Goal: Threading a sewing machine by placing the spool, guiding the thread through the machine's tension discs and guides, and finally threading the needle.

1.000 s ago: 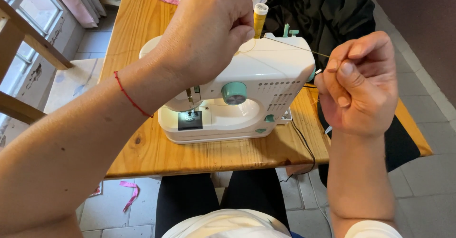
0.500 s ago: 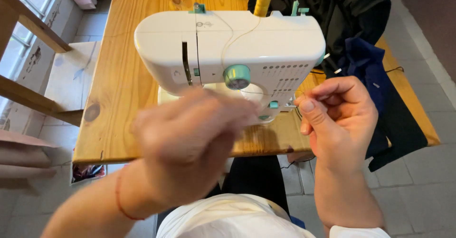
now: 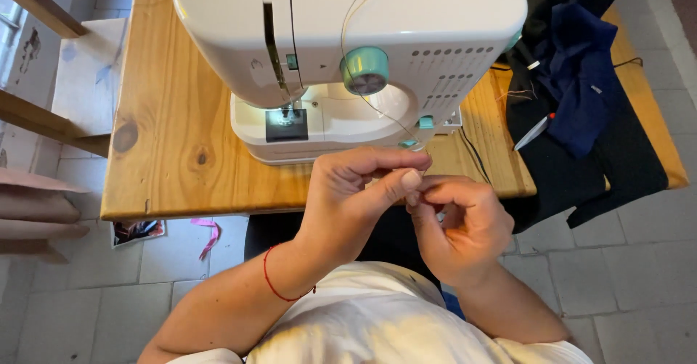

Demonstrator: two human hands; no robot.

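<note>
Thin pale thread (image 3: pixel 377 110) runs from white plastic sewing machine (image 3: pixel 348 51) on wooden table (image 3: pixel 174 153) down to hands at table's near edge. Dark blue and black cloth (image 3: pixel 581 95) heaped right, white pen-like tool (image 3: pixel 534 131) on it. Left hand (image 3: pixel 356 197) pinches thread end; right hand (image 3: pixel 457 226) curled, fingertips touching left's. Half second ago hands apart, left lower and blurred.

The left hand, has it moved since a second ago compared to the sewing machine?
Yes. The left hand has come down off the top of the sewing machine to its near side, meeting the right hand at the thread.
</note>
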